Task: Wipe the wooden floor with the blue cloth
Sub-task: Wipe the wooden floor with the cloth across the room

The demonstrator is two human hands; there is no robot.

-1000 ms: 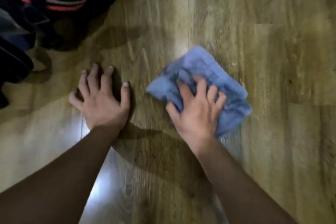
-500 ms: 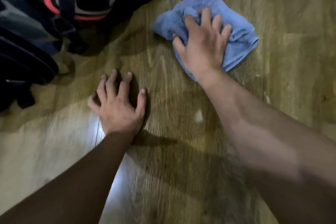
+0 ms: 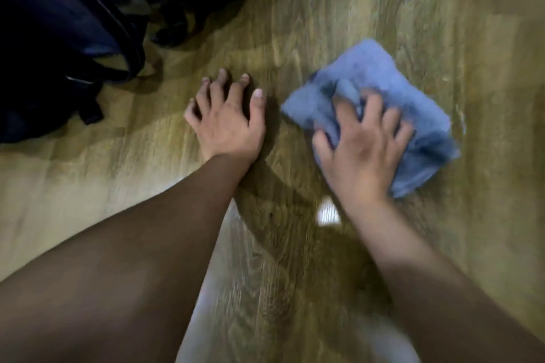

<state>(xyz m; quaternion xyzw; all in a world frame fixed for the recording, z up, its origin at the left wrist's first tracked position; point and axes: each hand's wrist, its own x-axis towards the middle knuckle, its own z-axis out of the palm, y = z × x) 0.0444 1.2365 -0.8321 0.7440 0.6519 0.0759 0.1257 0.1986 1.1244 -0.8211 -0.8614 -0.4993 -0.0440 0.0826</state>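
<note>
Two hands: both are down on the wooden floor (image 3: 368, 9), arms reaching in from the bottom of the frame.
Left hand: the left hand (image 3: 227, 124) sits at the centre of the frame, palm down, holding nothing.
Left fingers: its fingers (image 3: 216, 91) are spread apart and a little arched, tips planted on the boards; the thumb points toward the upper right, its nail showing.
Right hand: the right hand (image 3: 362, 144) is right of centre, lying on top of the blue cloth (image 3: 380, 76) and blurred.
Right fingers: its fingers (image 3: 373, 109) are splayed and bent at the knuckles, digging down into the folds; from here it looks like a clawed grip on the fabric, though the blur hides just how far the tips tuck in.
Blue cloth: bunched and folded, flat against the floor, right of the frame's middle; its upper and right parts stick out past the hand, its lower left part is under the palm.
Gap: the left thumb and the cloth's left corner are near each other but apart, bare wood between them.
Floor: light-brown planks with a bright glare patch (image 3: 327, 215) between the two forearms.
Bags: dark bags (image 3: 59, 38) with straps and red trim fill the upper left of the frame, near the left hand but not touching it.
</note>
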